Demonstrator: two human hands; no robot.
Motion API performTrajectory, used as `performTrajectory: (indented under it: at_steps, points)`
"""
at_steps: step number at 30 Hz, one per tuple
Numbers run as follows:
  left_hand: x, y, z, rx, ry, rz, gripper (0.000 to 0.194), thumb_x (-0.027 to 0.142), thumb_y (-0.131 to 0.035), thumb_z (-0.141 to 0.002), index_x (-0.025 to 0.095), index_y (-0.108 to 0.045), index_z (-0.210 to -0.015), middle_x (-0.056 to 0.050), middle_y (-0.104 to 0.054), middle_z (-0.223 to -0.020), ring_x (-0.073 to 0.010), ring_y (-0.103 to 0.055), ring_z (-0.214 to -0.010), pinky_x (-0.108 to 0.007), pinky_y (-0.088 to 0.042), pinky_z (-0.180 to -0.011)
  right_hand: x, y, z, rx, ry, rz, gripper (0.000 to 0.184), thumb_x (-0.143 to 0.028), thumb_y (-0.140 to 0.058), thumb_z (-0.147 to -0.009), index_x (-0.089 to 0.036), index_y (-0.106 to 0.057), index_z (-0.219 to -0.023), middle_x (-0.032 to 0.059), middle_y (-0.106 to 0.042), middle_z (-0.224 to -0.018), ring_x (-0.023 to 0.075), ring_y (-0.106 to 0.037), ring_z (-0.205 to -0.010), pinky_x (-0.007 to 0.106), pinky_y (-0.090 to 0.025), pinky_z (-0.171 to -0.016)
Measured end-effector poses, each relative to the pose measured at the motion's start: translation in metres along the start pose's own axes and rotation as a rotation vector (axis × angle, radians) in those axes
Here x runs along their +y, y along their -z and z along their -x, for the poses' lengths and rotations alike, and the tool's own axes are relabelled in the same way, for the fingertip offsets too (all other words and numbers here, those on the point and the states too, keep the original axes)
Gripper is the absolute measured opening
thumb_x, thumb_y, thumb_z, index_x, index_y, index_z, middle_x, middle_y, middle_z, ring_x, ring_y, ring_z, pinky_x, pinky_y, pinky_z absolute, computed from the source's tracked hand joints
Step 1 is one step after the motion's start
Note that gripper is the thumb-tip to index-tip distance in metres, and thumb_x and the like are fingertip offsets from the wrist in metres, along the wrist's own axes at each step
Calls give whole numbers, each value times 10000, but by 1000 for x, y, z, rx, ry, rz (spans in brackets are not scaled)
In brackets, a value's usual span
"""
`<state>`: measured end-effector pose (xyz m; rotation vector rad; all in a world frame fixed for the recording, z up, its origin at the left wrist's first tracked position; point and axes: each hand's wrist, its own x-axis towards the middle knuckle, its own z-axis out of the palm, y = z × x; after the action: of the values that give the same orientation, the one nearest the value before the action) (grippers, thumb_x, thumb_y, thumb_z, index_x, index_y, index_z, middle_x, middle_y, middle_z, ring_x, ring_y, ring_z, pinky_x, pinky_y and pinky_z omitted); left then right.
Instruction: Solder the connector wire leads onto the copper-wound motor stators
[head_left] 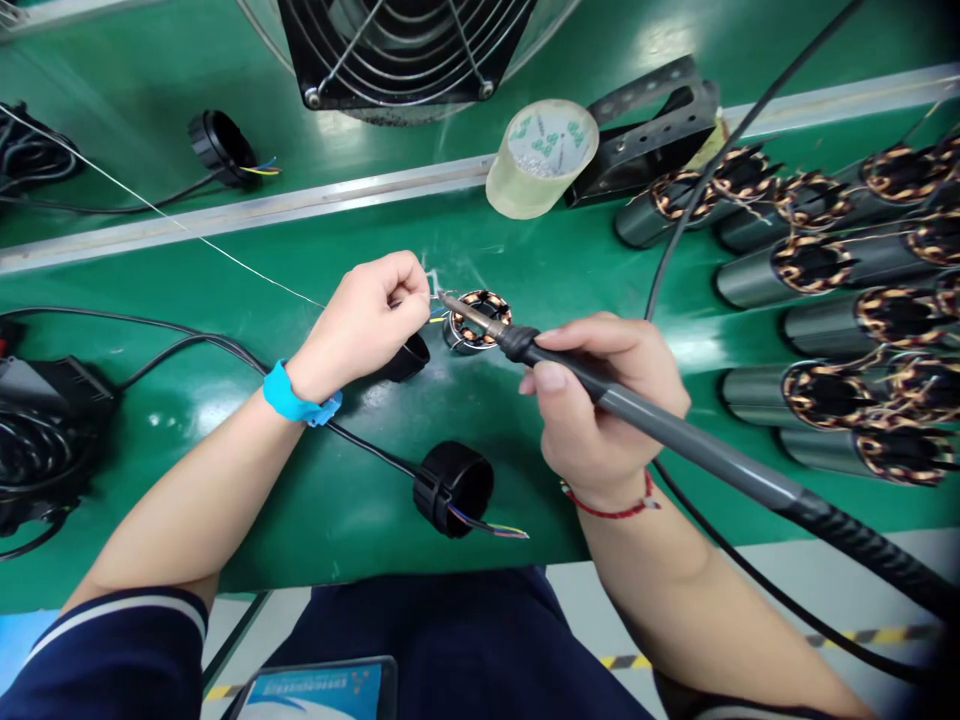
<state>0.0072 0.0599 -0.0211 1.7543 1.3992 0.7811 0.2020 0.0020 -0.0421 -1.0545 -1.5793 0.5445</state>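
My left hand (373, 312) is closed in a pinch on the solder wire (247, 266), a thin pale strand running in from the upper left. A bent silvery end shows at its fingertips. My right hand (611, 400) wraps round the soldering iron (690, 440), whose tip points left to those fingertips. Below the tip stands a small stator (463, 345) with copper windings, partly covered by the iron. Blue and yellow leads run between it and a black cap (409, 360) half hidden under my left hand. Whether the tip touches a lead, I cannot tell.
Another black cap (433, 490) with coloured wires lies near the front edge. Several stators (750, 280) stand at right. A tape roll (517, 170), a metal bracket (645, 130) and a fan (409, 50) are behind. Coiled cables (45, 440) lie left; the iron's cord (690, 210) hangs right.
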Motion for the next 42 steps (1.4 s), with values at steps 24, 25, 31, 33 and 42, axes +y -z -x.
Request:
performTrajectory:
  at_steps: [24, 25, 31, 33, 42]
  points:
    - [-1, -2, -3, 38, -117, -66, 152, 57, -493, -722, 170, -484, -620, 40, -466, -569, -75, -377, -528, -238, -302, -509, 7, -4, -2, 82, 114, -39, 153, -249, -618, -841, -210, -630, -989, -1, -579, -728, 117, -530, -539, 287, -404, -452]
    - [-1, -2, -3, 40, -117, -75, 151, 59, -494, -722, 170, -484, -620, 39, -466, -568, -75, -375, -527, -238, -302, -510, 7, -4, -2, 96, 119, -38, 167, -244, -620, -841, -207, -633, -1003, 6, -591, -754, 123, -551, -566, 295, -430, -476]
    - [-1, -2, -2, 49, -116, -117, 140, 74, -491, -727, 172, -493, -628, 35, -487, -578, -81, -395, -543, -242, -312, -525, 9, -6, 2, 59, 40, -28, 369, -306, -658, -858, -292, -604, -1223, 35, -680, -1061, 219, -686, -933, 401, -590, -794]
    - [-1, -2, -2, 52, -119, -119, 138, 76, -492, -728, 171, -497, -629, 35, -494, -583, -82, -401, -547, -244, -314, -530, 7, -7, 5, 5, 27, -7, 425, -357, -636, -880, -344, -551, -1297, 19, -677, -1127, 235, -684, -998, 425, -590, -854]
    - [-1, 1, -2, 37, -123, -99, 118, 76, -492, -727, 163, -514, -650, 45, -501, -585, -81, -422, -550, -232, -319, -539, -13, -10, -19, -235, -91, 56, 322, -272, -505, -949, -294, -479, -1269, 24, -679, -1109, 203, -681, -1015, 389, -589, -860]
